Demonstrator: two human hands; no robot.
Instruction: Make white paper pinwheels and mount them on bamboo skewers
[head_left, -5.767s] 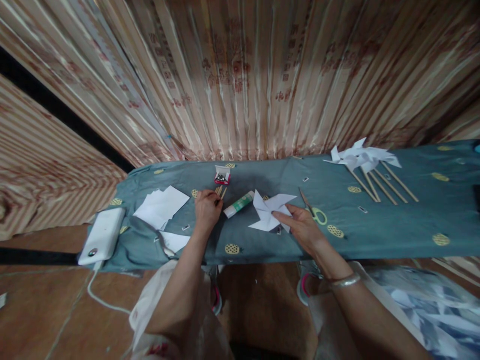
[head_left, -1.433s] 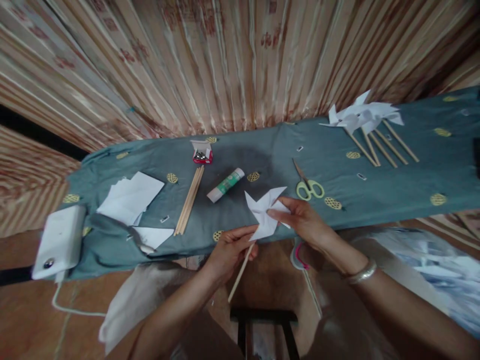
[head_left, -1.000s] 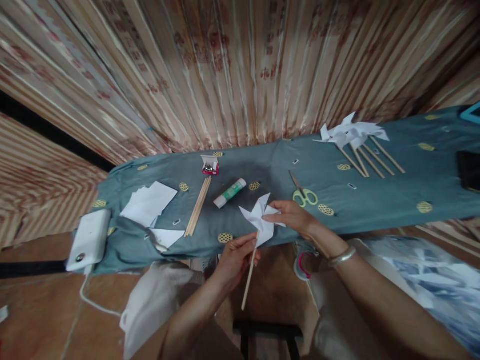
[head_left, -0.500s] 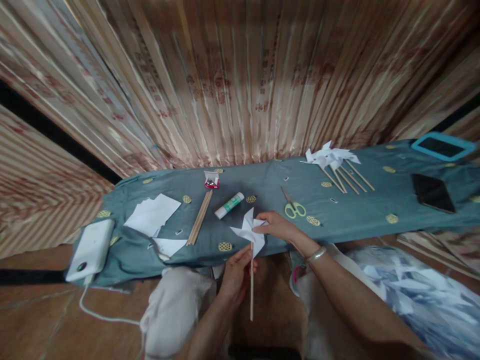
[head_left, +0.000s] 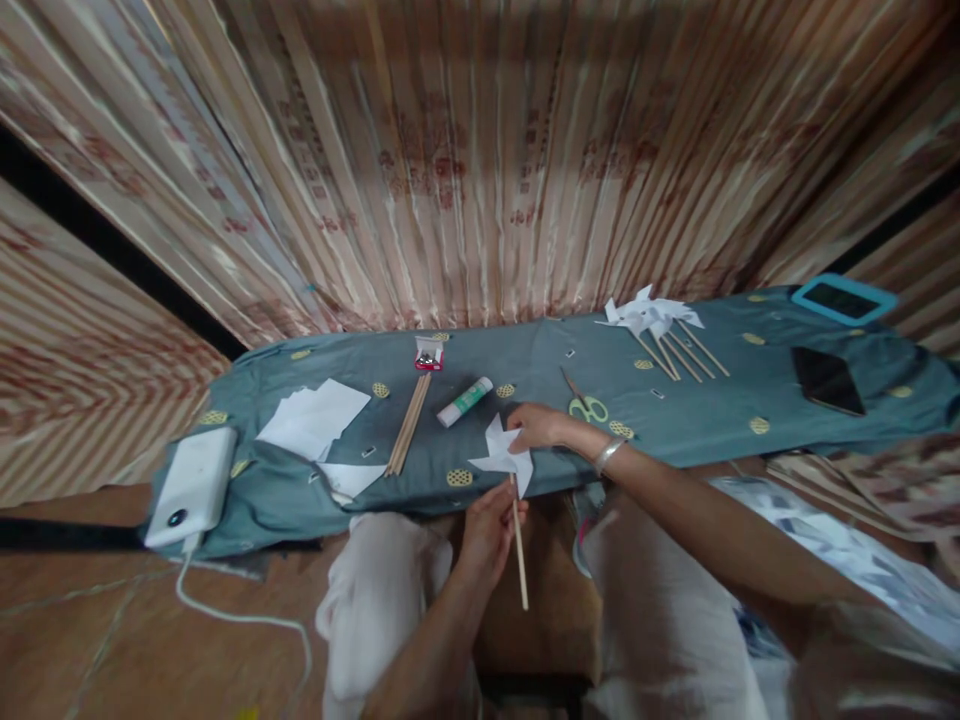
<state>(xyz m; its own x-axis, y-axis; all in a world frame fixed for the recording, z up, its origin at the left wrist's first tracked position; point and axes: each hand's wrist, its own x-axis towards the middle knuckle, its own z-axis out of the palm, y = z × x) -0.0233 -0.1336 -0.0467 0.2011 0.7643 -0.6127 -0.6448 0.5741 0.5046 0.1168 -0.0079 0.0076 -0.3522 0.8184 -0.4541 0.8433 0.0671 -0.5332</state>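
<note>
A white paper pinwheel [head_left: 498,456] on a wooden stick [head_left: 521,560] is held above the table's front edge. My left hand [head_left: 489,525] is closed round the top of the stick, just below the paper blades. My right hand [head_left: 534,428] pinches the pinwheel's upper right side near its centre. The stick's lower end hangs free over the gap between the knees. A glue stick [head_left: 465,402] lies just behind the pinwheel, and scissors with green handles [head_left: 588,408] lie behind my right wrist.
On the green cloth [head_left: 525,350] lie several wooden sticks [head_left: 409,425], an open red box of pins [head_left: 429,354], white paper sheets [head_left: 311,418] and a white power bank [head_left: 193,487]. Finished pinwheels [head_left: 652,314], a black phone [head_left: 828,380] and a blue-framed device [head_left: 844,299] lie right.
The view has shifted slightly. The stick's lower end has swung to the right, so it now slants. Both hands keep their hold on the pinwheel and stick.
</note>
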